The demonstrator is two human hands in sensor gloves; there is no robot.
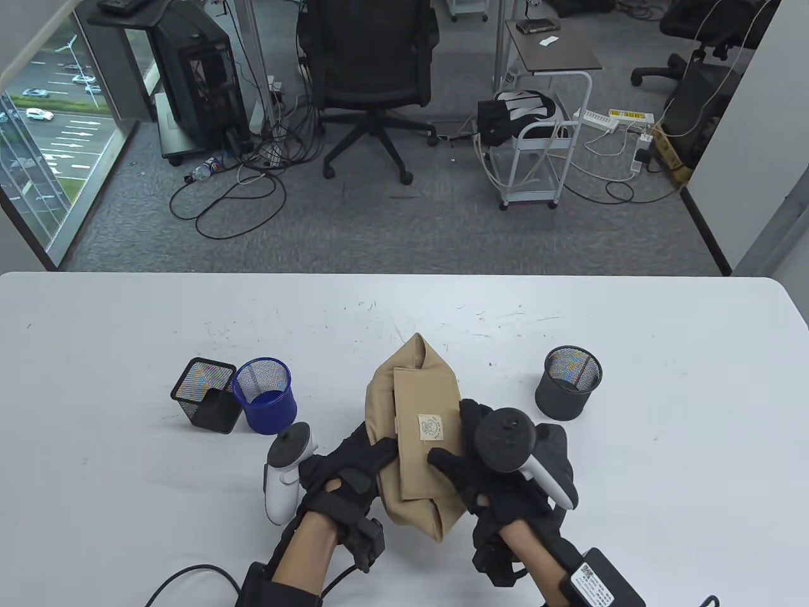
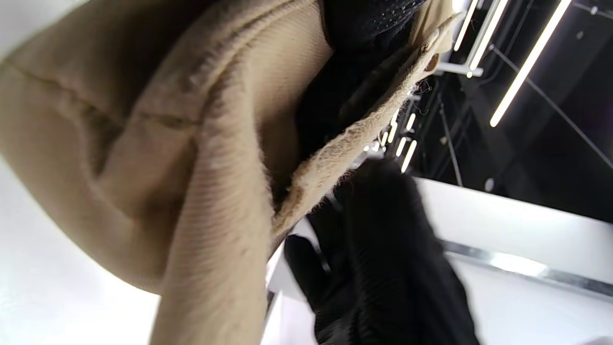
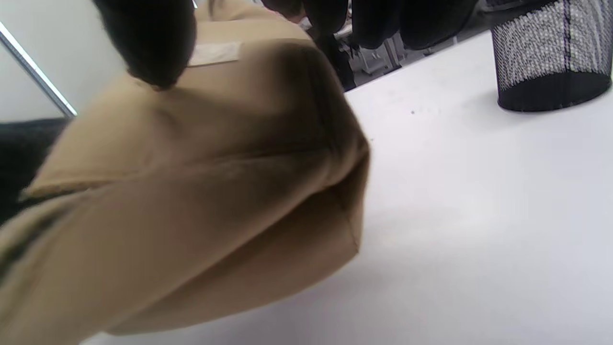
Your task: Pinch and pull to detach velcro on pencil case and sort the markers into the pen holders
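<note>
On my left wrist feed the tan pencil case [image 2: 158, 158] fills most of the frame, its ribbed fabric bulging and creased. A frayed flap edge [image 2: 364, 129] runs diagonally up to the right, lifted off the body, with something dark in the gap beneath. A black gloved hand [image 2: 383, 258] sits just below that edge. White worktop [image 2: 527, 297] shows lower right.

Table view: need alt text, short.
Two gloved hands hold a tan pencil case on a white table, left hand on its left edge, right hand on the closed flap. A square black holder and blue holder stand left, a round black holder right.
</note>
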